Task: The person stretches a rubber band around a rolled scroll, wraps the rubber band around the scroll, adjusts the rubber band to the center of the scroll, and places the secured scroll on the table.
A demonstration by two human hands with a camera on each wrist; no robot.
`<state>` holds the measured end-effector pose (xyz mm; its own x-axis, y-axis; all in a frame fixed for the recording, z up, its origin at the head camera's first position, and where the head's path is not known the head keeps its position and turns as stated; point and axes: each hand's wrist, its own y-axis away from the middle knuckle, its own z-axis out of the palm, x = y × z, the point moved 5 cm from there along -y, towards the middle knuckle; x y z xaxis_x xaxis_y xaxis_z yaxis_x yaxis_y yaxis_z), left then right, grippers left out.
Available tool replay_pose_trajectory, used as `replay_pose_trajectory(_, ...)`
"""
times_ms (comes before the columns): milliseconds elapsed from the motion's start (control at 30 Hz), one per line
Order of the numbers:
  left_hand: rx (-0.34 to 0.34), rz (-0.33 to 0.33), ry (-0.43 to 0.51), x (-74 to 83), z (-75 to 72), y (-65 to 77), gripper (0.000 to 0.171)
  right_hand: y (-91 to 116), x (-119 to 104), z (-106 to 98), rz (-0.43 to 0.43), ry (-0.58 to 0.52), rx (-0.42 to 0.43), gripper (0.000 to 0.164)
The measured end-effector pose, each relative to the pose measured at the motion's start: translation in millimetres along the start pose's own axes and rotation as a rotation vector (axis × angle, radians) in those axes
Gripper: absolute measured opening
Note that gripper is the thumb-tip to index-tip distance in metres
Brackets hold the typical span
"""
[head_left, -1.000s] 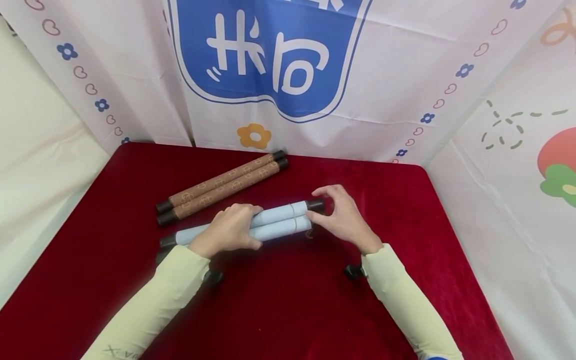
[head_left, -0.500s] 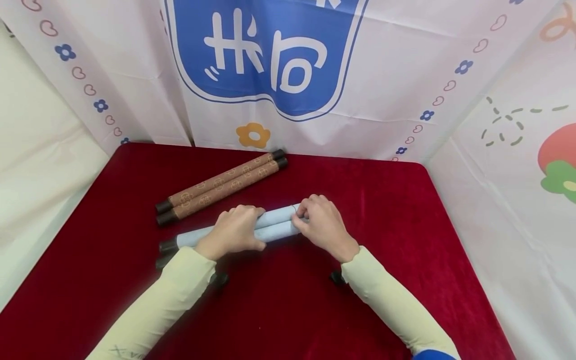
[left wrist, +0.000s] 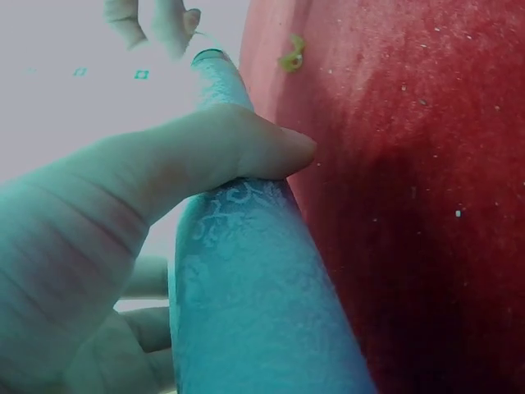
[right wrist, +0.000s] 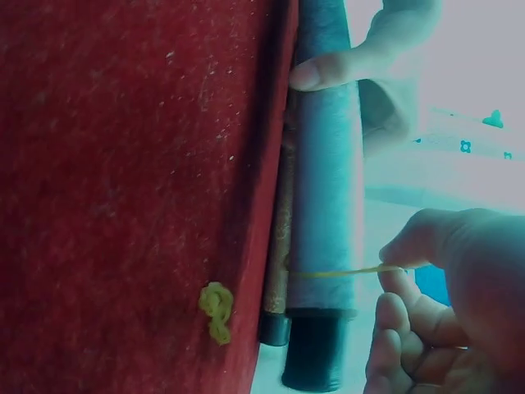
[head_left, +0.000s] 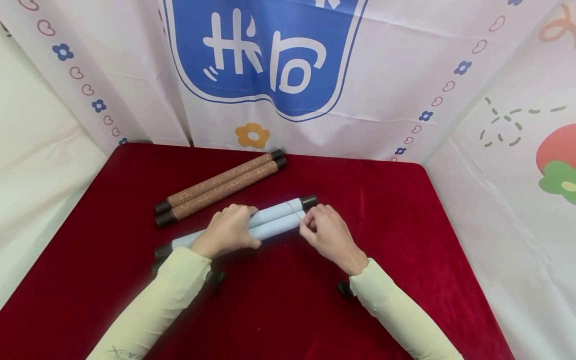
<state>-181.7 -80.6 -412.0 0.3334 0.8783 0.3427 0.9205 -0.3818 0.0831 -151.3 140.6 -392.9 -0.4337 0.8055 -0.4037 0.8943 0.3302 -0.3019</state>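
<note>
Two light blue rolled scrolls (head_left: 276, 227) with black end knobs (head_left: 309, 201) lie side by side at mid-table. Over their middle, my left hand (head_left: 228, 227) grips the pair, its thumb (left wrist: 275, 152) across the near roll in the left wrist view. A thin yellowish rubber band (right wrist: 328, 273) passes around the rolls near their right end. With thumb and forefinger my right hand (head_left: 332, 237) pinches this band and stretches it off the surface. Part of the left end is hidden behind the left hand and sleeve.
Farther back on the red cloth-covered table (head_left: 360, 200) lie two brown patterned scrolls (head_left: 220, 185) with black ends. A small curled yellow piece (right wrist: 216, 312) rests on the cloth near the rolls. White printed curtains (head_left: 148, 100) stand behind and at the sides.
My right hand has gone from spread around the right end to pinching the rubber band, then drawn it slightly to the right and nearer me. The left hand keeps its grip.
</note>
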Motion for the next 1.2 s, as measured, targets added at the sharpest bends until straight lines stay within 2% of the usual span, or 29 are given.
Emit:
replay_pose_trajectory(200, -0.044, -0.013, -0.010, -0.4, 9.0, -3.2, 0.078, 0.0, -6.4, -3.3, -0.024, -0.057, 0.025, 0.007)
replay_pose_trajectory(333, -0.069, -0.021, -0.059, 3.5, 16.5, -5.9, 0.088, -6.1, -11.2, -9.9, -0.052, -0.112, 0.058, 0.006)
replay_pose_trajectory(500, -0.090, -0.055, -0.129, 18.0, 28.2, -13.9, 0.092, -17.2, -16.6, -21.1, -0.076, -0.205, 0.085, 0.009)
replay_pose_trajectory(633, -0.080, -0.056, -0.142, 34.8, 35.7, -24.4, 0.089, -22.6, -20.6, -25.1, -0.064, -0.275, 0.073, 0.011)
replay_pose_trajectory(767, -0.059, -0.015, -0.083, 51.0, 39.1, -36.6, 0.077, -22.8, -25.9, -24.6, -0.053, -0.410, 0.039, 0.011)
replay_pose_trajectory(867, -0.054, -0.004, -0.022, 56.0, 39.6, -44.9, 0.067, -20.5, -30.4, -23.9, -0.043, -0.532, 0.009, 0.012)
replay_pose_trajectory(967, -0.054, -0.034, 0.026, 52.9, 37.2, -51.7, 0.062, -15.2, -33.9, -23.7, -0.010, -0.600, -0.021, 0.014)
replay_pose_trajectory(1067, -0.052, -0.075, 0.083, 45.7, 29.9, -57.4, 0.060, -8.2, -36.4, -23.4, 0.037, -0.607, -0.046, 0.016)
replay_pose_trajectory(1200, -0.046, -0.112, 0.157, 35.8, 12.3, -61.5, 0.070, 0.1, -38.3, -24.5, 0.109, -0.600, -0.080, 0.016)
